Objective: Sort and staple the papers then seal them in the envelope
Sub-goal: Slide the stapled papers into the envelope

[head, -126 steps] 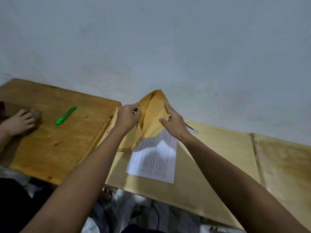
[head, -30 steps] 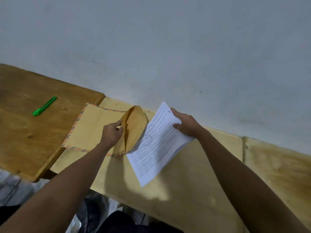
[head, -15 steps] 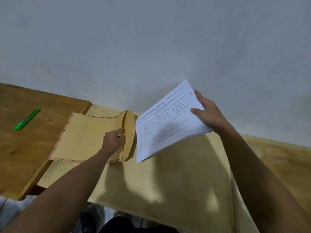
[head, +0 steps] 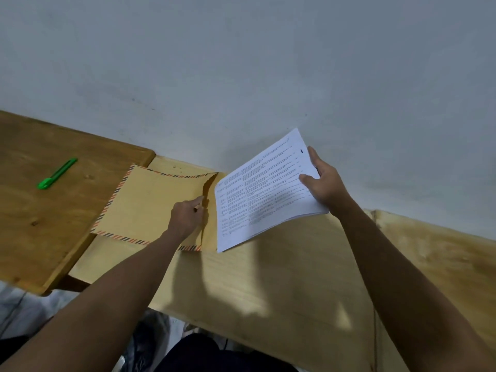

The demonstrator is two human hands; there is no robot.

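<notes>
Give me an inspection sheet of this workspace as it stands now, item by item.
Surface: pale wooden desk abutting a darker wooden desk.
Job's things: envelope lies flat across both desks, mouth facing the papers, which are held tilted above the pale desk, not yet inside.
Clutter: green pen-like tool on the darker desk.
Grips: left hand holds the envelope's mouth open; right hand grips the papers' far edge.
Cables: nothing seen.
Surroundings: plain grey wall behind; crumpled material below the desks.
</notes>
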